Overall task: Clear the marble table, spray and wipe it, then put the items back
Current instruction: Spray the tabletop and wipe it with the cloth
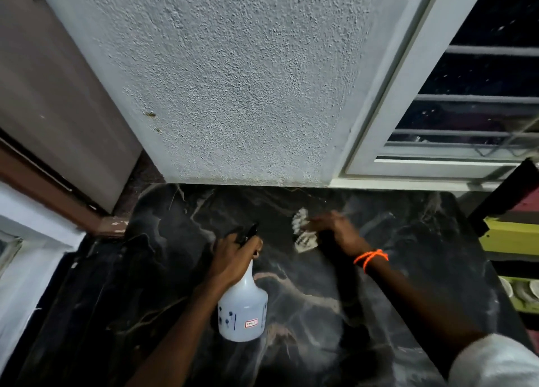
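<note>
The black marble table (408, 241) with pale veins fills the lower half of the head view. My left hand (233, 255) grips the neck and black trigger head of a translucent white spray bottle (243, 308), held above the table's middle with its nozzle pointing toward the wall. My right hand (335, 230), blurred and with an orange band at the wrist, presses a crumpled white cloth (303, 235) onto the marble near the back of the table. The cloth shows on both sides of my fingers.
A rough grey wall (233, 80) rises straight behind the table. A white-framed window with bars (466, 109) is at the right, a brown door frame (52, 194) at the left. A yellow-green rack with plates (519, 270) stands past the table's right edge.
</note>
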